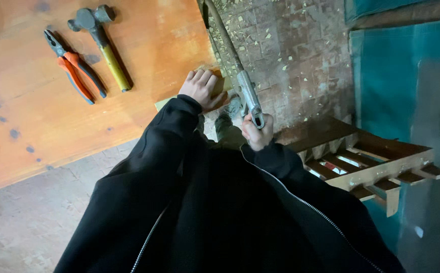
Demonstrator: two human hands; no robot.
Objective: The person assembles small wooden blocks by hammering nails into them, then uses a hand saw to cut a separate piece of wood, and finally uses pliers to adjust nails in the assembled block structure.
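Observation:
My left hand [201, 87] presses flat on a small wooden piece [219, 81] at the edge of the orange wooden bench [38, 121]. My right hand [257, 132] grips the metal handle of a saw [248, 93], whose long blade runs up and away past the bench edge, right beside the wooden piece. Both arms wear black jacket sleeves. Whether the blade touches the wood is hidden by my left hand.
A hammer with a yellow handle [101, 43] and orange-handled pliers [73, 68] lie on the bench. Wood chips litter the brick floor [291, 55]. A wooden slatted rack [366, 167] stands at the right by a teal wall [407, 76].

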